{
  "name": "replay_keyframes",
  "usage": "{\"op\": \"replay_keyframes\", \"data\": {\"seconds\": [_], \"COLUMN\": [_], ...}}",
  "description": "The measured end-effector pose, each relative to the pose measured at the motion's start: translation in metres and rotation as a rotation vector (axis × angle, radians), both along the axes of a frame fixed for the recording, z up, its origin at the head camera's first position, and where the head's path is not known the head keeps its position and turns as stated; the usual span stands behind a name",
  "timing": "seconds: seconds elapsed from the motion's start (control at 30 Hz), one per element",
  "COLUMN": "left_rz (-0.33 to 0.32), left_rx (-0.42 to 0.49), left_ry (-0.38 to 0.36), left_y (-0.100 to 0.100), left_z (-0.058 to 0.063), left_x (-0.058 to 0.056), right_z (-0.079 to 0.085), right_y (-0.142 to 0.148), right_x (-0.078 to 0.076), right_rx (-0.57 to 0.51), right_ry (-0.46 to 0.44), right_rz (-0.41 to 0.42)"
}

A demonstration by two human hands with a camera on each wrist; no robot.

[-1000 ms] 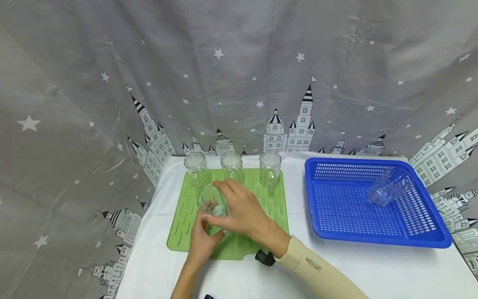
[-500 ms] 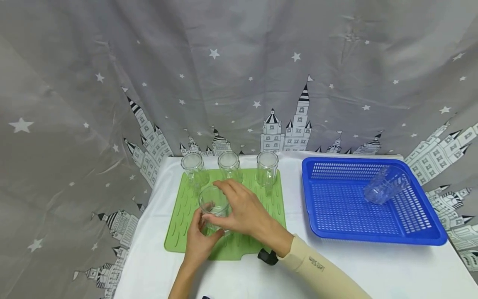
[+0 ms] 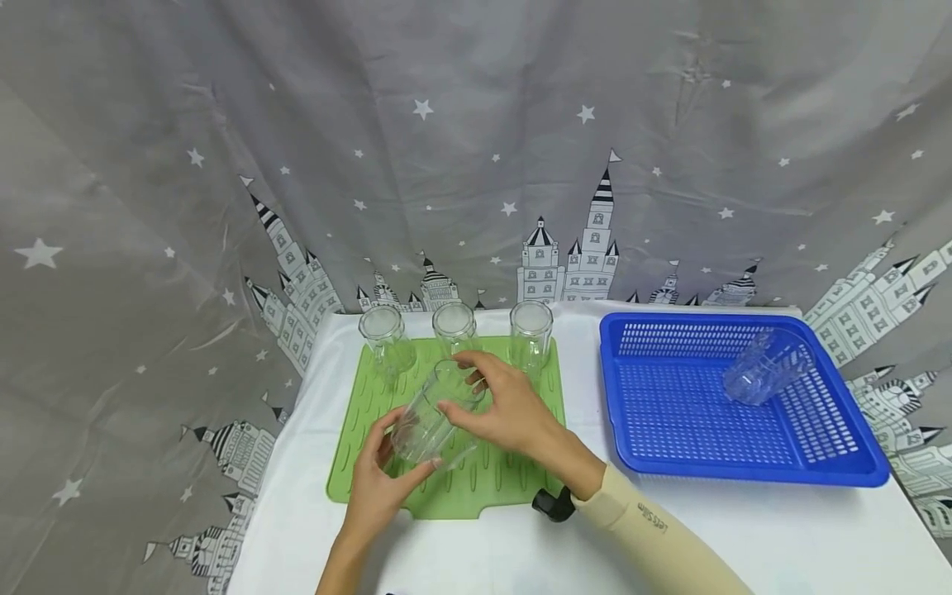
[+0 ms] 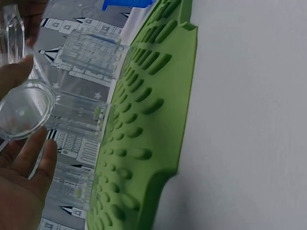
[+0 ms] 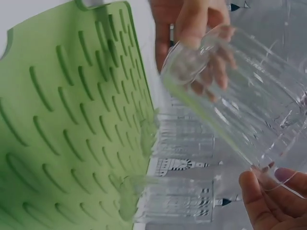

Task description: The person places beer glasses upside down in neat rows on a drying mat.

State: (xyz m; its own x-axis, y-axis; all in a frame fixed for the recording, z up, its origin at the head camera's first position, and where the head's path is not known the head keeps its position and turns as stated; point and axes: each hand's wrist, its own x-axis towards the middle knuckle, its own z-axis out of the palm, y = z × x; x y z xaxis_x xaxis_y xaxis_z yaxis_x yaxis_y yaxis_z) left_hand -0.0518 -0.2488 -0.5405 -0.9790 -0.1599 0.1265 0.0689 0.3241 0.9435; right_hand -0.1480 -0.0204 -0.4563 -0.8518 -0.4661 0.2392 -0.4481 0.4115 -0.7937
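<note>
A clear ribbed glass mug is tilted in the air over the green drying mat, its handle at the lower right. My left hand grips it around the base end, thumb on the near side. With thumb and fingers, my right hand pinches the rim end at the upper right. The right wrist view shows the mug from the side, with the right fingertips at its rim. Three more glass mugs stand upside down along the mat's back edge: left, middle and right.
A blue plastic basket stands on the white-covered table to the right. One clear glass lies tilted in its right part. Behind the table hangs a grey curtain printed with castles and stars.
The mug has gone from roughly upright to tilted, its rim end swinging right and its handle coming into view. My right hand has moved right and my left hand slightly left and down.
</note>
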Motion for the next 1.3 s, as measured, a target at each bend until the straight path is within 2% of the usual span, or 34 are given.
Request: {"op": "replay_keyframes", "data": {"seconds": [0.13,0.27,0.57,0.7,0.97,1.3], "left_rz": [-0.011,-0.012,0.016,0.03,0.064,0.047], "left_rx": [0.015,0.034,0.041,0.018,0.001,-0.013], "left_ry": [0.077,0.147,0.239,0.259,0.276,0.306], "left_y": [-0.001,0.0,-0.007,-0.007,-0.009,-0.012], "left_z": [0.004,0.01,0.026,0.031,0.031,0.029], "left_x": [0.005,0.008,0.001,-0.006,-0.015,-0.029], "right_z": [-0.007,-0.015,-0.016,-0.014,-0.011,-0.012], "right_y": [0.008,0.013,0.021,0.024,0.028,0.036], "right_x": [-0.002,-0.003,-0.006,-0.007,-0.009,-0.011], "right_rx": [0.0,-0.002,0.032,0.053,0.069,0.035], "right_ry": [-0.051,-0.058,-0.043,-0.034,0.004,0.028], "right_rz": [0.0,0.003,-0.008,-0.028,-0.059,-0.086]}}
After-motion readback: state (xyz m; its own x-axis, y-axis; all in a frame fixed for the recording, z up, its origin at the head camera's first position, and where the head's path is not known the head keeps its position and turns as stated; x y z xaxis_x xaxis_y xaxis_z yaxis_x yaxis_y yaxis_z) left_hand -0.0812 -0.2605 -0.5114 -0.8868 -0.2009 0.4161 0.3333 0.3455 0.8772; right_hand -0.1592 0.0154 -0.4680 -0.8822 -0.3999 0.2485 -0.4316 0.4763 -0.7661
